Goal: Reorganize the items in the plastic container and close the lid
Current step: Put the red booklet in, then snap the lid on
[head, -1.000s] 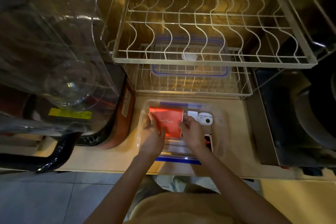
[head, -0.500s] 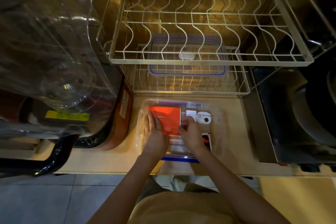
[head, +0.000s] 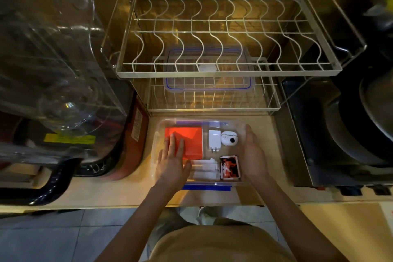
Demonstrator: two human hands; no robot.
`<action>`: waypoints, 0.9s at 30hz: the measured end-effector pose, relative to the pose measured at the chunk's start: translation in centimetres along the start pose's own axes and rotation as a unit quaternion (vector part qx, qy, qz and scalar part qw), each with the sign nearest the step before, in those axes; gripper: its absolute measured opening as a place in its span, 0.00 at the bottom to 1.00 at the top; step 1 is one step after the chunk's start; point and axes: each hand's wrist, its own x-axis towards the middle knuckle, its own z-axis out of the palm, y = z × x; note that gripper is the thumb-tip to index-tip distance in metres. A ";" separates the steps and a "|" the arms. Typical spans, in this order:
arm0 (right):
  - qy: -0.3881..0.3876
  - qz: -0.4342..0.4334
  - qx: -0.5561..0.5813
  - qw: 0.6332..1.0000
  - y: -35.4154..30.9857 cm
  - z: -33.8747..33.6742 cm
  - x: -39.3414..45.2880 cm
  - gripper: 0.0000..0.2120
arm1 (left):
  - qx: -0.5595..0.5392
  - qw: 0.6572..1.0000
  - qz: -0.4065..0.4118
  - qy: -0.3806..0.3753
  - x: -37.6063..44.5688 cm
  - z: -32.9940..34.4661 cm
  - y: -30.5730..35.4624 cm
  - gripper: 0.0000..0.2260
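Note:
A clear plastic container (head: 158, 132) with blue clips stands open on the counter in front of me. Inside lie a red box (head: 191, 137) at the left, a white charger plug (head: 214, 140), a round white earbud case (head: 229, 138), a small red-and-black packet (head: 230, 167) and white folded items (head: 204, 169). My left hand (head: 173, 162) rests flat on the red box, fingers straight. My right hand (head: 253, 155) lies with relaxed fingers against the container's right wall. The clear lid (head: 209, 89) with a blue seal lies on the lower rack shelf behind.
A two-tier wire dish rack (head: 229, 73) stands right behind the container, its upper tier overhanging the lid. A large clear water jug (head: 55, 66) on a dispenser fills the left. A dark stove with a pan (head: 350, 130) is at the right.
My right hand left the middle of the container and moved to its right wall, uncovering the packet and white items. My left hand slid slightly down the red box.

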 end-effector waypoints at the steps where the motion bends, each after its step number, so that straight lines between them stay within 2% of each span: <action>1: -0.003 -0.012 0.009 1.000 0.3 0.0 0.0 0.30 | 0.005 1.000 0.000 -0.003 0.0 0.0 0.0 0.32; 7: -0.004 -0.046 0.030 0.998 0.6 -0.8 1.1 0.31 | 0.025 0.999 0.005 -0.026 0.3 -0.2 0.1 0.35; 10: -0.020 -0.070 0.057 0.996 0.6 -1.2 1.4 0.28 | 0.018 1.000 0.001 -0.020 0.4 -0.2 0.3 0.34; 12: -0.015 -0.070 0.010 0.997 0.5 -1.7 1.9 0.24 | 0.024 1.000 -0.002 -0.015 0.4 0.0 0.4 0.34; 14: 0.022 -0.065 -0.086 0.994 -0.3 -2.4 3.3 0.20 | 0.030 1.000 -0.006 -0.001 0.3 0.3 0.5 0.33; 15: 0.052 -0.067 -0.096 0.992 -0.9 -2.8 4.2 0.19 | 0.031 0.999 -0.007 0.004 0.4 0.4 0.4 0.33; 16: 0.070 -0.064 -0.059 0.994 -2.0 -3.5 5.0 0.18 | 0.032 0.999 -0.008 0.007 0.4 0.5 0.4 0.33; 18: 0.073 -0.025 0.114 0.991 -4.5 -4.6 6.3 0.15 | 0.035 0.999 -0.008 0.007 0.4 0.5 0.5 0.33; 19: 0.046 0.015 0.223 0.974 -5.6 -5.1 7.1 0.14 | 0.036 0.999 -0.009 0.006 0.3 0.4 0.6 0.33; 20: 0.003 0.067 0.331 0.941 -6.6 -5.4 7.9 0.15 | 0.037 0.999 -0.011 0.003 0.2 0.3 0.7 0.33; 22: -0.094 0.158 0.501 0.846 -8.1 -5.8 9.3 0.21 | 0.038 0.999 -0.014 -0.003 0.1 0.0 0.8 0.33; 23: -0.129 0.188 0.537 0.812 -8.4 -5.8 9.9 0.23 | 0.037 0.999 -0.014 -0.005 0.0 -0.1 0.8 0.33; 25: -0.147 0.212 0.562 0.786 -8.8 -5.9 10.4 0.23 | 0.032 0.999 -0.013 -0.007 -0.2 -0.1 0.8 0.33; 27: -0.124 0.212 0.593 0.767 -8.9 -5.9 10.3 0.11 | 0.026 1.000 -0.011 -0.008 -0.4 0.1 0.7 0.34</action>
